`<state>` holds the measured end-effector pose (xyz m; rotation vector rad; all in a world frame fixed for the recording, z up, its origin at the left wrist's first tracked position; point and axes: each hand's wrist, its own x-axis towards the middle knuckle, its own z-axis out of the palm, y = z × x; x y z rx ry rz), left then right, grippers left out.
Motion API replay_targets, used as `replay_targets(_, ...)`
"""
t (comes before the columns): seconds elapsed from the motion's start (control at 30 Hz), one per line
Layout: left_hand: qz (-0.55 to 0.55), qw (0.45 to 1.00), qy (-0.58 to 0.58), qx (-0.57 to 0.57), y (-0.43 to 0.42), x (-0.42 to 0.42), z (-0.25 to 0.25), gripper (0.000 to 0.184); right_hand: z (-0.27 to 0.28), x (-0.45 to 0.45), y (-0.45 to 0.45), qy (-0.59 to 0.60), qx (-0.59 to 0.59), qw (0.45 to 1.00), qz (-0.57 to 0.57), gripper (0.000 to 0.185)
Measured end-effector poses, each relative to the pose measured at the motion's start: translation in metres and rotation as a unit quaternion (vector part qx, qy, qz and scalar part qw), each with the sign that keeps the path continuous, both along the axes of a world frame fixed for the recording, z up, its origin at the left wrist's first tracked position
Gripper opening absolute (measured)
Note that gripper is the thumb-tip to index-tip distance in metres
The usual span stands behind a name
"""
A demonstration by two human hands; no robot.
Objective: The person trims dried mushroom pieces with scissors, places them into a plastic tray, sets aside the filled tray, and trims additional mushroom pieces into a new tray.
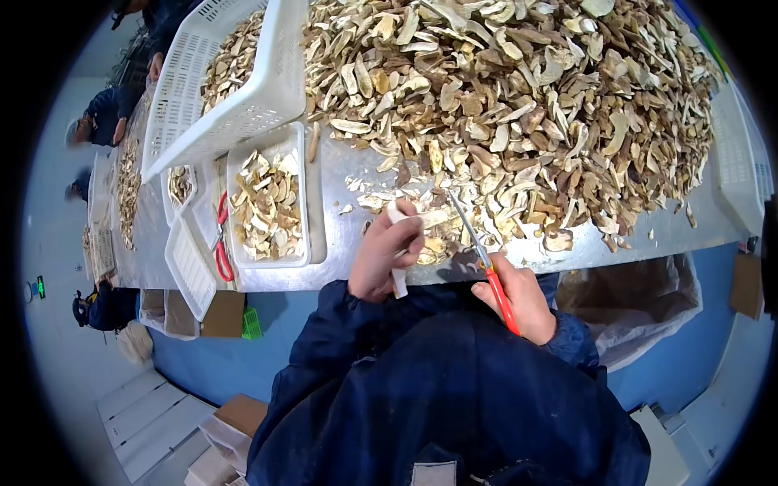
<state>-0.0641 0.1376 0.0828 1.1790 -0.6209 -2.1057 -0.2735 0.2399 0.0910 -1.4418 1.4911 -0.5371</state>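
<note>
My left hand (387,253) is closed around a pale dried slice (425,218), and a white strip (400,283) shows below its fingers. In my right hand (523,301) is a tool with red handles (500,298) and a long metal tip pointing up and away from me. Loose slices and crumbs lie on the metal table (340,259) just beyond both hands. Past them rises a large heap of dried brown and cream slices (519,105).
A white tub (306,235) of slices stands left, beside red-handled scissors (221,235) and a small white basket (188,279). A large white basket (279,73) leans behind. A lined bin (689,304) is below the right edge. Several people work far left.
</note>
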Motion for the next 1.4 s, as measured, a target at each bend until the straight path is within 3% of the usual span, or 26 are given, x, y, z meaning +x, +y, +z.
replay_targets(0.07,0.046,0.997,-0.06,-0.016,0.001,0.017,0.003,0.004,-0.001,0.001,0.003,-0.012,-0.013,1.0,-0.014,0.046)
replay_targets(0.17,0.177,0.915,-0.277,-0.233,-0.015,0.087,-0.013,0.007,-0.001,-0.002,0.004,-0.029,0.006,0.998,-0.058,0.043)
replay_targets(0.2,0.244,0.865,-0.343,-0.273,-0.025,0.109,-0.012,0.012,-0.003,-0.004,0.005,-0.026,0.008,0.998,-0.064,0.042)
replay_targets(0.27,0.269,0.711,-0.532,-0.374,-0.05,0.142,-0.005,0.016,-0.008,-0.008,0.006,-0.022,0.011,0.997,-0.072,0.041)
replay_targets(0.37,0.11,0.543,-0.701,-0.449,-0.076,0.17,-0.012,0.025,-0.008,-0.009,0.005,-0.019,0.003,0.996,-0.085,0.041)
replay_targets(0.47,0.028,0.384,-0.718,-0.579,-0.078,0.124,0.004,0.03,-0.008,-0.012,0.006,-0.006,-0.013,0.996,-0.093,0.041)
replay_targets(0.5,-0.017,0.599,-0.613,-0.516,-0.072,0.091,0.0,0.03,-0.007,-0.012,0.008,-0.002,-0.015,0.996,-0.093,0.041)
replay_targets(0.53,-0.058,0.774,-0.473,-0.416,-0.066,0.057,-0.005,0.03,-0.006,-0.012,0.008,-0.006,-0.016,0.995,-0.095,0.041)
replay_targets(0.6,-0.129,0.705,-0.428,-0.551,-0.068,0.027,-0.031,0.031,-0.005,-0.011,0.009,-0.012,-0.016,0.995,-0.099,0.041)
replay_targets(0.67,-0.148,0.625,-0.491,-0.588,-0.069,0.003,-0.045,0.03,-0.003,-0.011,0.011,-0.005,-0.018,0.995,-0.097,0.041)
replay_targets(0.7,-0.146,0.622,-0.49,-0.594,-0.071,-0.001,-0.049,0.03,-0.003,-0.012,0.011,-0.002,-0.019,0.995,-0.094,0.041)
replay_targets(0.8,-0.163,0.749,-0.443,-0.465,-0.073,0.007,-0.047,0.029,0.002,-0.015,0.013,-0.012,0.0,0.995,-0.101,0.041)
replay_targets(0.83,-0.163,0.817,-0.382,-0.4,-0.074,0.015,-0.046,0.035,0.001,-0.016,0.013,-0.012,-0.001,0.995,-0.103,0.041)
replay_targets(0.9,-0.084,0.964,-0.153,-0.2,-0.07,0.023,-0.033,0.036,-0.002,-0.016,0.014,-0.015,-0.001,0.994,-0.107,0.043)
replay_targets(0.93,-0.036,0.995,-0.03,-0.089,-0.068,0.026,-0.027,0.037,-0.004,-0.016,0.013,-0.011,-0.002,0.994,-0.106,0.043)
replay_targets(0.97,-0.035,0.997,0.007,-0.074,-0.065,0.03,-0.026,0.046,-0.005,-0.015,0.012,-0.007,-0.004,0.995,-0.104,0.044)
replay_targets(1.07,-0.032,0.995,0.072,-0.058,-0.06,0.04,-0.025,0.044,-0.007,-0.015,0.011,-0.006,-0.018,0.995,-0.093,0.047)
replay_targets(1.1,-0.011,0.996,0.081,-0.035,-0.06,0.039,-0.021,0.035,-0.007,-0.016,0.011,-0.007,-0.024,0.996,-0.089,0.048)
replay_targets(1.2,-0.013,0.99,0.121,-0.074,-0.077,0.059,-0.057,0.034,-0.004,-0.018,0.01,-0.002,-0.008,0.996,-0.087,0.049)
replay_targets(1.23,-0.042,0.992,0.071,-0.099,-0.088,0.062,-0.063,0.028,-0.005,-0.018,0.011,0.001,-0.008,0.996,-0.09,0.049)
replay_targets(1.27,-0.046,0.979,-0.086,-0.18,-0.094,0.062,-0.071,0.026,-0.007,-0.019,0.012,0.005,-0.007,0.996,-0.093,0.049)
replay_targets(1.33,-0.049,0.862,-0.387,-0.322,-0.095,0.043,-0.061,0.023,-0.008,-0.019,0.015,0.007,-0.005,0.996,-0.094,0.049)
replay_targets(1.4,-0.048,0.761,-0.486,-0.427,-0.092,0.028,-0.057,0.021,-0.007,-0.019,0.015,0.006,-0.006,0.996,-0.091,0.049)
